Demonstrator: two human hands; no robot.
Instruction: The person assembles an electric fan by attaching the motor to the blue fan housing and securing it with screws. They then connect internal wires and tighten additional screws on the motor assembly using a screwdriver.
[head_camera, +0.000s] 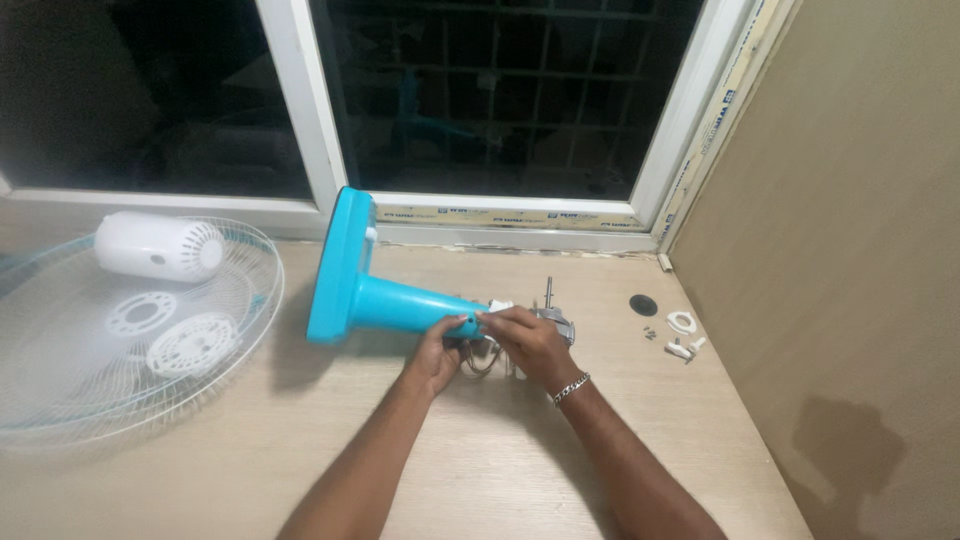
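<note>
Wooden table (600, 470) by window | left hand (437, 352) grip clamped on blue fan stand (385, 298) | right hand (532, 340) grip pinching motor (552, 318) | grille (60, 400) cradles white cover (160, 246)

A pale wood-grain bench (200, 480) runs up to a white-framed window (320, 120), its panes dark with a metal grille behind. Right of the window, a plain beige wall (860, 250) meets the bench in the corner.

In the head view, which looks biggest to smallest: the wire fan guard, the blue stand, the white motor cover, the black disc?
1. Fan guard
2. Blue stand
3. Motor cover
4. Black disc
</note>
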